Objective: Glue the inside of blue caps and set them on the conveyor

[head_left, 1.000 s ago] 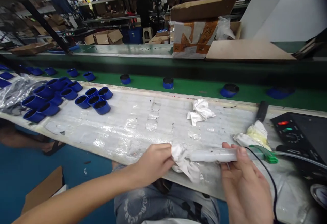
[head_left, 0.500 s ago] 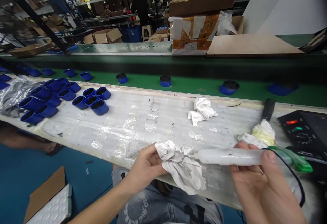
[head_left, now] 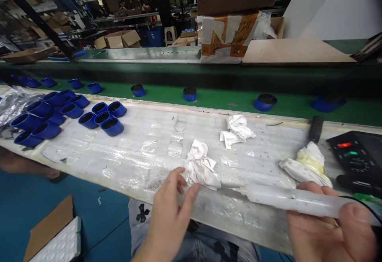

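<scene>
Right hand [head_left: 325,230] clamped around a translucent tube [head_left: 277,198]
Left hand [head_left: 169,208], fingers spread apart, near a crumpled white wipe [head_left: 203,167] on the table [head_left: 131,156].

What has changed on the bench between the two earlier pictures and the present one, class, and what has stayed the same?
The left hand has let go of the white tissue, which now lies farther from the person. The right hand has drawn the syringe rightward, its tip clear of that tissue. Unchanged: its hold, the second tissue and the five clustered blue rings.
</scene>
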The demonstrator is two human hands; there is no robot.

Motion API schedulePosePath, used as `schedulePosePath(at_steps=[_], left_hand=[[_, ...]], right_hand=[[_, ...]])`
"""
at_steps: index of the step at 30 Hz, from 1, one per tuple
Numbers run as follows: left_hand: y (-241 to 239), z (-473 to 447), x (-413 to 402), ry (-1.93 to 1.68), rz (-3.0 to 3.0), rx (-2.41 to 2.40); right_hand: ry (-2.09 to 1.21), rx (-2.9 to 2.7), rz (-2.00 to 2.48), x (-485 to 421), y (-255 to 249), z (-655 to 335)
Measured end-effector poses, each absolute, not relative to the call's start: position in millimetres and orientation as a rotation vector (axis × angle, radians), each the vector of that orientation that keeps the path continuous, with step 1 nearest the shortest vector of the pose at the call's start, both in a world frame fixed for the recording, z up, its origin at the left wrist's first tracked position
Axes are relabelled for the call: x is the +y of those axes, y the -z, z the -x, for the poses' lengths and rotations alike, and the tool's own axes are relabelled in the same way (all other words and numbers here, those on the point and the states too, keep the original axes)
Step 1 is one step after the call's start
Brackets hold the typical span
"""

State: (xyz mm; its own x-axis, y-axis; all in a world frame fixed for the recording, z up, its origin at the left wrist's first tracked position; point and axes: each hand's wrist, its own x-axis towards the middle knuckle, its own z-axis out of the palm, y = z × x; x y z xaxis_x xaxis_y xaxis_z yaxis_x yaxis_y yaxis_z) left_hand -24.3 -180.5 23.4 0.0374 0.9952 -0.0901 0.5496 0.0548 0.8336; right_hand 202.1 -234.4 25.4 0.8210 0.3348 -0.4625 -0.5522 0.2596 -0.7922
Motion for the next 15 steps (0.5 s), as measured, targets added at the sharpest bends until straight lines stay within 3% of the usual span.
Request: schedulePosePath(at_steps=[6, 15], left_hand=[[-4.9, -19.4, -191.5, -0.944, -1.215, 1.664], [-25.6, -20.0, -178.2, -1.198, -0.647, 1.249]], right_hand=[[-0.583, 0.226, 1.18, -232.6, -23.6, -200.5], [-0.622, 0.272, 1.172, -229.5, -22.7, -183.6]])
